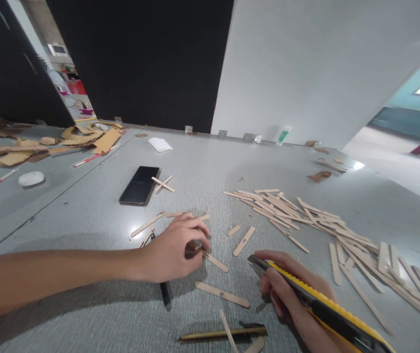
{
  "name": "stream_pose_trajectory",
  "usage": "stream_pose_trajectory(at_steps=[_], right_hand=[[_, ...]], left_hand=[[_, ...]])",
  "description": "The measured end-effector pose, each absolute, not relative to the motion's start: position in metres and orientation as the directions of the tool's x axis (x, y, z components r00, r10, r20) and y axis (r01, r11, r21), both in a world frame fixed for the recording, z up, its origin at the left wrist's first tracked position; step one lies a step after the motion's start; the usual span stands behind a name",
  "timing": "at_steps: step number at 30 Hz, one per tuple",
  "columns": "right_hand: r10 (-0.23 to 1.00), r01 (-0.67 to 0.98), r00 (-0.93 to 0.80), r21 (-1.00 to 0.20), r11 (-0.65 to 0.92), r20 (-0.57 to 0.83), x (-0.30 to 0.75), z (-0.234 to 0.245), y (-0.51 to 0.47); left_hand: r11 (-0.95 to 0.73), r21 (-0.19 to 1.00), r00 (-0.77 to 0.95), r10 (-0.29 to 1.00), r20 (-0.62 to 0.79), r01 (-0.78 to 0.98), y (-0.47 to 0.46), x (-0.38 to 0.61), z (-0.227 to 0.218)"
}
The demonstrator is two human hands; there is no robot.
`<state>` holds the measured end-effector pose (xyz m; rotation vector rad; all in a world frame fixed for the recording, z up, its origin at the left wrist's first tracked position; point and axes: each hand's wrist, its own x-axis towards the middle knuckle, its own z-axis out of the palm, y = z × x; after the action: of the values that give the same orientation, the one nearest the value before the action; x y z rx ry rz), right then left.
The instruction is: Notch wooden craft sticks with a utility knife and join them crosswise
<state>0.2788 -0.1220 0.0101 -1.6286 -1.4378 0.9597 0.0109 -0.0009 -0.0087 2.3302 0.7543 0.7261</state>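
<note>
Hands: left pinches stick; right grips unlabelled cutter.

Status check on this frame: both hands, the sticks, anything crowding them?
Left hand pinching a wooden stick flat on table. Right hand gripping yellow utility knife. Loose stick pile right; phone behind.

A craft or model-making workshop: a grey counter strewn with wooden craft sticks to the right of the grips, cut cardboard scraps heaped far off to their left, a yellow utility knife in the right grip, bare partition walls beyond
</note>
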Motion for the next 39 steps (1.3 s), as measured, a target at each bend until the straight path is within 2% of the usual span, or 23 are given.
stream_pose_trajectory(at_steps=[5,15,20,22,24,26,29,32,36,39], right_hand=[[0.993,0.436,0.099,-0.894,-0.100,-0.063,0.278,0.011,-0.122],[0.992,0.423,0.100,-0.899,-0.115,-0.080,0.277,0.012,-0.122],[0.990,0.403,0.136,-0.915,-0.033,0.024,0.281,0.001,-0.122],[0.996,0.489,0.019,-0.869,0.071,0.092,0.285,0.000,-0.124],[0.969,0.634,-0.216,-0.737,0.234,0.121,0.287,0.005,-0.126],[0.907,0.739,-0.414,-0.553,0.385,0.077,0.285,0.014,-0.128],[0.869,0.802,-0.494,-0.395,0.448,-0.018,0.279,0.025,-0.128],[0.892,0.830,-0.447,-0.403,0.386,-0.064,0.278,0.030,-0.126],[0.915,0.812,-0.400,-0.480,0.332,-0.044,0.284,0.033,-0.122],[0.932,0.827,-0.356,-0.486,0.282,-0.065,0.290,0.029,-0.121]], left_hand=[[-0.677,0.658,0.709,0.638,0.301,0.331,-0.001,0.012,-0.006],[-0.573,0.716,0.673,0.713,0.196,0.399,-0.005,0.013,-0.003],[-0.612,0.686,0.697,0.685,0.213,0.393,-0.003,0.009,-0.002],[-0.656,0.655,0.738,0.639,0.218,0.375,-0.002,0.008,0.001],[-0.686,0.628,0.771,0.602,0.207,0.367,-0.002,0.006,0.002],[-0.699,0.613,0.786,0.587,0.195,0.370,-0.002,0.006,0.003],[-0.706,0.603,0.785,0.586,0.200,0.372,-0.003,0.005,0.000],[-0.712,0.598,0.778,0.588,0.220,0.369,-0.002,0.005,-0.003],[-0.712,0.602,0.781,0.584,0.220,0.362,-0.001,0.005,-0.003],[-0.709,0.607,0.780,0.585,0.221,0.360,-0.001,0.005,-0.003]])
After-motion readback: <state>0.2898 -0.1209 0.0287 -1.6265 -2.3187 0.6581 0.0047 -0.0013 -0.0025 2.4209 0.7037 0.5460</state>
